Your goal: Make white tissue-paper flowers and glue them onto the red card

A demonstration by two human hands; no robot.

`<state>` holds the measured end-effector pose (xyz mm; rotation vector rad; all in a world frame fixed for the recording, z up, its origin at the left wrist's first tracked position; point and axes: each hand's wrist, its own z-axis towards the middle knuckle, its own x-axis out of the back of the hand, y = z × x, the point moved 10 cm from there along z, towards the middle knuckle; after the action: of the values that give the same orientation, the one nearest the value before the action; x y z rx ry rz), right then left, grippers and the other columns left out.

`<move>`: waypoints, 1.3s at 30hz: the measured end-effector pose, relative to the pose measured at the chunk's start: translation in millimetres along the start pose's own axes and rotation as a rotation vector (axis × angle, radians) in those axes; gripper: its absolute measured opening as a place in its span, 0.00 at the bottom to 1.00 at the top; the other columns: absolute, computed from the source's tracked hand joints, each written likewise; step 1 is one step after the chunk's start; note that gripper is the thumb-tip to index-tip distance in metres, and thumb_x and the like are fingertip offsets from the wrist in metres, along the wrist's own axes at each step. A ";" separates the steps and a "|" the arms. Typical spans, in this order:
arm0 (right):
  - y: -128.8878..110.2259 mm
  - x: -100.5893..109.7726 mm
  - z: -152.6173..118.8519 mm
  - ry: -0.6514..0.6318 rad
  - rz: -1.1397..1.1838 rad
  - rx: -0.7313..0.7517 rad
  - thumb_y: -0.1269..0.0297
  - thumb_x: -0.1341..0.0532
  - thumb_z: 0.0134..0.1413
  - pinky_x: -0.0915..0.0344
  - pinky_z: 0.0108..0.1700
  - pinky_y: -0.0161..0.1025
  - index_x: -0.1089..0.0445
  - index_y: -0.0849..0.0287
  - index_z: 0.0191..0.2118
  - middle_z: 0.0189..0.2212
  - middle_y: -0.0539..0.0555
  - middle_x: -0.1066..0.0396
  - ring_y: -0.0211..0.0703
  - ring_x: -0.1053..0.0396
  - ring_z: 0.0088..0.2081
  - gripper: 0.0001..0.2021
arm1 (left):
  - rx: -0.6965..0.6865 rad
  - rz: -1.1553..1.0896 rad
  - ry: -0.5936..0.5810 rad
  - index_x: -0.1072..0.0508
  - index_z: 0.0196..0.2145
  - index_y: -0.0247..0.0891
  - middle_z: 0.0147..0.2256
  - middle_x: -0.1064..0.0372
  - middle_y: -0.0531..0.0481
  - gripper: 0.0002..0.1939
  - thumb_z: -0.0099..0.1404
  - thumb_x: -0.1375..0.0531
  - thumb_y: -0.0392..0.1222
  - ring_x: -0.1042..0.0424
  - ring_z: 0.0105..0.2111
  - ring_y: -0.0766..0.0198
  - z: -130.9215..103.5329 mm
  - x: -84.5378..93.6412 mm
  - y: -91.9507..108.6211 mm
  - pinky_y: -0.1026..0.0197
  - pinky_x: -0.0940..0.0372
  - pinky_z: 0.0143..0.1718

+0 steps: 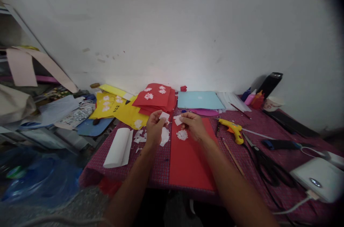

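My left hand (155, 126) pinches a small white paper piece (164, 115) between thumb and fingers. Another small white paper piece (177, 120) is held in my right hand (192, 124), a short gap away from the first. Both hands are above the upper part of a red sheet (189, 164) and the cloth beside it. On that sheet, just below my right hand, lies a ruffled white paper flower (182, 134). A white paper piece with ragged edges (165, 137) lies left of the sheet, and torn white scraps (139, 136) are scattered near my left wrist.
A white paper roll (118, 148) lies at left. Red cards with white flowers (154, 98) are stacked behind, beside yellow sheets (126, 114). On the right are a yellow glue gun (232, 128), black scissors (264, 160), a white box with a cable (318, 178) and a black flask (270, 83).
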<state>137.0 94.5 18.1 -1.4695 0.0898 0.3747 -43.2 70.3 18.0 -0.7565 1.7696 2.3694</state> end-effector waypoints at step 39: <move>-15.0 -88.8 -58.8 -0.231 -1.003 0.847 0.66 0.37 0.55 0.33 0.50 0.46 0.25 0.58 0.41 0.40 0.59 0.25 0.49 0.29 0.44 0.08 | -0.091 0.157 0.189 0.27 0.32 0.35 0.20 0.33 0.56 0.13 0.59 0.35 0.48 0.35 0.20 0.70 -6.9 66.1 14.7 0.67 0.39 0.25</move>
<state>68.0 19.0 51.2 -0.4926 -0.5943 -0.3057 -103.9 44.8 0.7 -0.9139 1.8663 2.5716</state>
